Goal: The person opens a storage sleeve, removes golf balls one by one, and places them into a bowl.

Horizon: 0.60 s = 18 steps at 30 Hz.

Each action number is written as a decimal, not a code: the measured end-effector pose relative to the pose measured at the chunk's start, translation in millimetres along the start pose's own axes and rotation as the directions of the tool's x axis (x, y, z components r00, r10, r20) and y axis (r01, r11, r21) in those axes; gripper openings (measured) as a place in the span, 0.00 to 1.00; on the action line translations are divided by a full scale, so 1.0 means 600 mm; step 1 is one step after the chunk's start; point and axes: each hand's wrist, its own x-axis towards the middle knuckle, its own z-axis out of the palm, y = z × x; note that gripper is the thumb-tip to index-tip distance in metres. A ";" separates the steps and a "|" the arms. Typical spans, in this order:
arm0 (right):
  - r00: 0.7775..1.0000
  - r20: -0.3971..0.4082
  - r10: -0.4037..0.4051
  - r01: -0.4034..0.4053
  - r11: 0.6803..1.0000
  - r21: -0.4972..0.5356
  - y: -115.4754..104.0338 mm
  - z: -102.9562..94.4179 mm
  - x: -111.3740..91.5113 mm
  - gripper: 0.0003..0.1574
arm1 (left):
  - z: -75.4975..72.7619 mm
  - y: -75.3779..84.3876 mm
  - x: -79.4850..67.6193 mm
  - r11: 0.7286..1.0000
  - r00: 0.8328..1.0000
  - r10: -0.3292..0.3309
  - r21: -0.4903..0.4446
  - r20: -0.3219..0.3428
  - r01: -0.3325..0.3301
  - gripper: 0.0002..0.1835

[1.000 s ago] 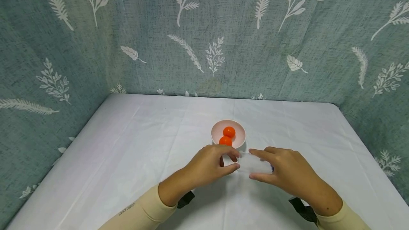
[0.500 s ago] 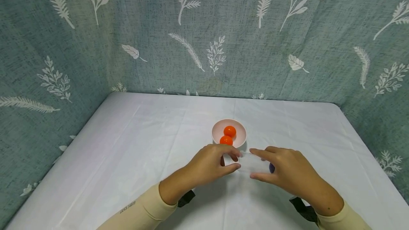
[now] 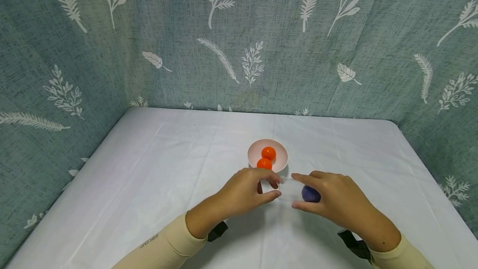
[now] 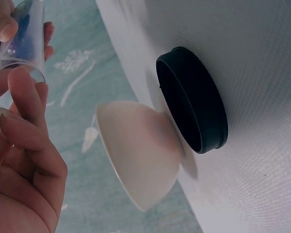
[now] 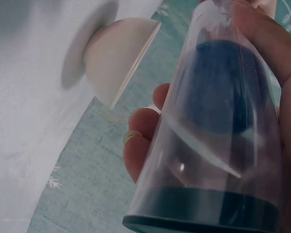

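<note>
A clear tube (image 3: 289,190) lies sideways between the two hands, above the table. My right hand (image 3: 332,194) grips it round the side, fingers and thumb on opposite walls. A dark blue ball (image 3: 311,194) is inside the tube; the right wrist view shows it behind the clear wall, away from the black base (image 5: 208,208) at the tube's other end. My left hand (image 3: 246,188) pinches the rim at the left end with thumb and fingertips. Just beyond the left hand stands a pale pink bowl (image 3: 255,150) holding two orange balls (image 3: 268,153).
A black round cap (image 4: 213,107) rests on the white table (image 3: 168,169) near the bowl, hidden from the head view. Green leaf-patterned cloth (image 3: 179,74) hangs behind the table and along its sides.
The blue ball has slid left inside the tube, out from behind the right hand's fingers. Both hands keep nearly the same place.
</note>
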 end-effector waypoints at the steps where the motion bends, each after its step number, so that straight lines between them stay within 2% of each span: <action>1: 1.000 -0.002 -0.001 0.001 1.000 -0.002 0.000 0.000 0.000 0.37 | 0.000 0.000 0.000 1.000 1.000 0.000 -0.001 0.001 0.000 0.12; 6: 1.000 -0.014 -0.015 0.015 1.000 -0.004 0.001 0.001 0.000 0.37 | 0.001 -0.002 0.001 1.000 1.000 0.003 -0.003 0.006 -0.003 0.11; 18: 1.000 0.016 -0.007 0.007 1.000 0.011 0.003 -0.001 0.002 0.37 | 0.000 -0.001 0.002 1.000 1.000 -0.017 -0.015 0.022 0.018 0.13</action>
